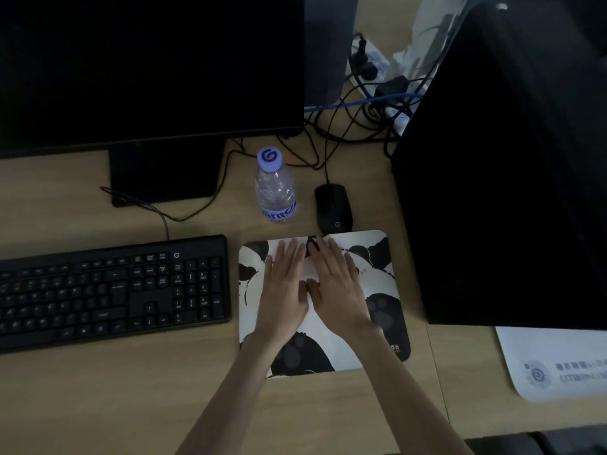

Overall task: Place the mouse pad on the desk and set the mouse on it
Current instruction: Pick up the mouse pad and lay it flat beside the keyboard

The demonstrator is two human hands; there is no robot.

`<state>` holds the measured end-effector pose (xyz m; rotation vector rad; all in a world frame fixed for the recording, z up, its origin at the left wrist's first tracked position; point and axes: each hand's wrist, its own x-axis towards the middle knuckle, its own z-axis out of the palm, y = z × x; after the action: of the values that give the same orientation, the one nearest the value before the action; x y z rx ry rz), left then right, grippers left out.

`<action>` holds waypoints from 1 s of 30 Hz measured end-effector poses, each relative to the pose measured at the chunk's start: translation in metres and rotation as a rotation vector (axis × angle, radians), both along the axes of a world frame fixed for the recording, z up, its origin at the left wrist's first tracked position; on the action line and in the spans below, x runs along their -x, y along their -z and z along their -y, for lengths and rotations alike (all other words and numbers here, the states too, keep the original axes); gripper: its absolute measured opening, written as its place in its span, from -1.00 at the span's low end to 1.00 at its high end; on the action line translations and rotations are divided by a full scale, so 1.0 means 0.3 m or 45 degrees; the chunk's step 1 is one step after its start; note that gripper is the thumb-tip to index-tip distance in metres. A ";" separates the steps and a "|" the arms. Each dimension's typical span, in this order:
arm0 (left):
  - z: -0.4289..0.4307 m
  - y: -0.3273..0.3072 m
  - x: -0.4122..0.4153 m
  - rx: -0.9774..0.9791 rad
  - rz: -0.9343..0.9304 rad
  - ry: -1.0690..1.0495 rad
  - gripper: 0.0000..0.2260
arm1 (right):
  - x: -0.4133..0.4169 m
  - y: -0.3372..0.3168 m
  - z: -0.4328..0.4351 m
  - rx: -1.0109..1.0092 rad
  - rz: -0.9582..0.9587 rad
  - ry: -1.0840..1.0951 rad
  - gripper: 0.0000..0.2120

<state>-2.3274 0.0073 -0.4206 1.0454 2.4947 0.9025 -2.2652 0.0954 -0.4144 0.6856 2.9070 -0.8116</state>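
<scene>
Pad: mouse pad [377,290] lies flat on tabletop [98,389]; thin, limp.
Fingers: left hand [284,290], right hand [335,287] pressed flat, extended, nothing gripped.
Mouse [332,208]: behind pad; light, smooth; sides judged best gripped.

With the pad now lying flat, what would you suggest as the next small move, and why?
Probably lift the right hand and reach forward to the black mouse. The mouse pad already lies flat on the desk under both open hands, while the mouse sits on bare desk just beyond the pad's far edge, beside the water bottle.
</scene>
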 end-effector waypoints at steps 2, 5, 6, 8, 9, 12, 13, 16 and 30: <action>-0.004 0.025 0.025 0.087 -0.022 0.056 -0.48 | 0.000 0.023 -0.011 -0.133 0.000 0.016 -0.49; 0.008 0.055 0.060 0.189 -0.014 0.076 -0.43 | -0.013 0.058 -0.032 -0.185 0.017 -0.018 -0.46; 0.013 0.062 0.066 0.197 -0.016 0.076 -0.39 | -0.018 0.066 -0.036 -0.183 0.013 -0.034 -0.46; 0.019 0.071 0.070 0.210 -0.030 0.082 -0.31 | -0.021 0.083 -0.045 -0.189 -0.004 -0.051 -0.45; 0.019 0.075 0.069 0.218 -0.025 0.086 -0.32 | -0.019 0.085 -0.049 -0.184 -0.008 -0.055 -0.45; 0.015 0.076 0.070 0.225 0.003 0.082 -0.37 | -0.012 0.081 -0.060 -0.123 -0.012 -0.049 -0.36; 0.015 0.074 0.072 0.209 0.000 0.079 -0.35 | -0.011 0.081 -0.066 -0.092 0.014 -0.042 -0.32; 0.019 0.075 0.077 0.187 0.009 0.068 -0.34 | -0.017 0.082 -0.089 -0.103 0.059 0.015 -0.23; 0.160 0.080 0.010 0.186 0.035 -0.130 -0.30 | -0.196 0.066 -0.086 -0.077 0.088 0.420 -0.36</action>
<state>-2.3304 -0.0408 -0.4447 0.8607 2.5666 0.7436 -2.2064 0.1210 -0.4343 1.1956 2.8053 -0.7081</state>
